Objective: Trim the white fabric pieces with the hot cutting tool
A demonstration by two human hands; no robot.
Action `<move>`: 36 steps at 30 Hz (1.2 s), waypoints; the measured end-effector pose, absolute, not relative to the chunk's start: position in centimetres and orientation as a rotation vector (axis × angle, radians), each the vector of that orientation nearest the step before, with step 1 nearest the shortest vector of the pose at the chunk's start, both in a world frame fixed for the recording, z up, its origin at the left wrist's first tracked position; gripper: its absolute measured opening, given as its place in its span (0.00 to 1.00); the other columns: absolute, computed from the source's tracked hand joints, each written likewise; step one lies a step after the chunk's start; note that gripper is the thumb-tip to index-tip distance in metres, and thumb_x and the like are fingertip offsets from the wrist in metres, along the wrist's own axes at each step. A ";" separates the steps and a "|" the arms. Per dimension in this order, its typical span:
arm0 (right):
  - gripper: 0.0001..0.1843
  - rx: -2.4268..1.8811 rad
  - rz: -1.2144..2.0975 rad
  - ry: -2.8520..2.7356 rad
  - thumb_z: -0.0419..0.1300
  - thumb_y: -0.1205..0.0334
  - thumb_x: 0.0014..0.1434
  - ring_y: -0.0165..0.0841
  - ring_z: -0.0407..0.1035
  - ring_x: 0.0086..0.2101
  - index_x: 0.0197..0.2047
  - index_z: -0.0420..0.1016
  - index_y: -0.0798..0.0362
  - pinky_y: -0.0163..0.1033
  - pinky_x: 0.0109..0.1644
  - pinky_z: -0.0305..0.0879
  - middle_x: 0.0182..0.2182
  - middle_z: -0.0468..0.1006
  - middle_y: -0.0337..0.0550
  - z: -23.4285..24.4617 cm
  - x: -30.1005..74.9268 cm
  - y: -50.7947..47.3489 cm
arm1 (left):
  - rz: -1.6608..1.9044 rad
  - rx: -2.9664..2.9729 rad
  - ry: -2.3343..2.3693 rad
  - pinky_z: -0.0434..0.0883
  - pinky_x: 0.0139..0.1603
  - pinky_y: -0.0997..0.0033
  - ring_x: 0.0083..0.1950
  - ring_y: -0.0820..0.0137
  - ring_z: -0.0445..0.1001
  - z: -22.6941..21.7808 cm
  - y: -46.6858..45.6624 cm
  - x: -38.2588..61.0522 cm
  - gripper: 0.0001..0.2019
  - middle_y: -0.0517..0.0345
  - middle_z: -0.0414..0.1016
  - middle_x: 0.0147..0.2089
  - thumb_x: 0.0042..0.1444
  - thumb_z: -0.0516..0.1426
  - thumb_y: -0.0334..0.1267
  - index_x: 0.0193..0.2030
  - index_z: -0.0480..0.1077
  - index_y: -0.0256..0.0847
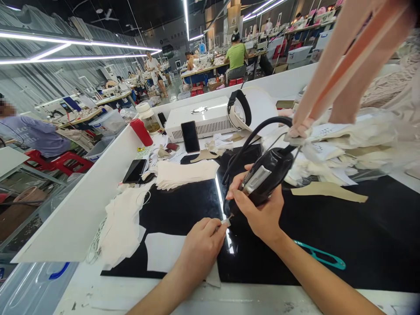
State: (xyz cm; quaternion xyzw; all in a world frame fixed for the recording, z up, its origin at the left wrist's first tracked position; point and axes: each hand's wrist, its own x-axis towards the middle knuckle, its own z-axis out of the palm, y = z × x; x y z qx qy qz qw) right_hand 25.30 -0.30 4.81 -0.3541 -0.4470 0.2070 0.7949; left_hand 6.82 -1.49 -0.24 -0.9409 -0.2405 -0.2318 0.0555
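My right hand [262, 210] is wrapped round a black corded hand tool [267, 177] with a silver lever on its side. Its thin metal tip points down at a small pale piece [225, 222]. The fingers of my left hand [205, 245] are closed on that piece, close beside the tip; whether the tip touches it I cannot tell. A white cut panel [164, 251] lies flat to the left of this hand. Greyish cloth [214, 276] shows partly from under the same hand. All this is on a glossy black mat [177, 203].
Stacked cream fabric pieces [187, 172] and a loose pile [121, 223] lie left. A phone [190, 136] leans against a white vented box [203, 120]. Right are a tan template [330, 191], a teal tool [323, 255] and bagged fabric [337, 144]. Peach straps [348, 65] hang overhead. People sit farther off.
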 end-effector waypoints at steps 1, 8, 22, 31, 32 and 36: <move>0.18 -0.756 0.443 -0.954 0.76 0.64 0.64 0.28 0.77 0.25 0.49 0.73 0.44 0.35 0.35 0.82 0.32 0.83 0.29 5.0 25.3 -0.3 | -0.700 -2.857 -0.737 0.85 0.46 0.63 0.43 0.64 0.84 -0.2 -1.5 6.8 0.16 0.50 0.84 0.48 0.86 0.47 0.30 0.60 0.77 0.35; 0.20 -0.759 0.512 -0.953 0.78 0.65 0.62 0.29 0.77 0.25 0.49 0.72 0.44 0.37 0.31 0.82 0.32 0.84 0.30 5.5 25.3 -0.7 | -0.680 -2.900 -0.768 0.87 0.47 0.61 0.45 0.63 0.85 -0.5 -1.6 6.6 0.15 0.48 0.84 0.49 0.86 0.48 0.31 0.65 0.75 0.34; 0.21 -0.795 0.481 -0.948 0.77 0.60 0.63 0.31 0.76 0.25 0.51 0.71 0.43 0.41 0.33 0.82 0.31 0.82 0.30 4.5 25.1 0.0 | -0.587 -2.949 -0.819 0.87 0.52 0.60 0.50 0.61 0.85 -0.5 -1.5 6.4 0.15 0.47 0.81 0.52 0.82 0.53 0.29 0.70 0.73 0.35; 0.21 -0.797 0.485 -0.918 0.76 0.62 0.63 0.31 0.77 0.25 0.54 0.73 0.43 0.40 0.32 0.82 0.32 0.84 0.30 5.0 25.3 -0.6 | -0.582 -2.927 -0.811 0.86 0.51 0.62 0.48 0.62 0.84 0.1 -1.6 6.6 0.15 0.47 0.82 0.51 0.83 0.52 0.30 0.68 0.73 0.34; 0.21 -0.784 0.485 -0.906 0.76 0.62 0.63 0.30 0.77 0.25 0.55 0.74 0.43 0.39 0.31 0.82 0.32 0.84 0.29 5.0 25.3 -0.7 | -0.582 -2.920 -0.807 0.86 0.51 0.62 0.48 0.61 0.84 0.1 -1.7 6.6 0.15 0.47 0.82 0.51 0.83 0.52 0.30 0.68 0.74 0.34; 0.21 -0.764 0.502 -0.919 0.77 0.65 0.62 0.30 0.77 0.25 0.53 0.74 0.43 0.37 0.30 0.82 0.31 0.83 0.29 5.1 25.2 -1.2 | -0.599 -2.900 -0.782 0.86 0.52 0.61 0.50 0.60 0.85 -0.3 -1.6 6.6 0.15 0.46 0.82 0.50 0.83 0.52 0.30 0.68 0.75 0.32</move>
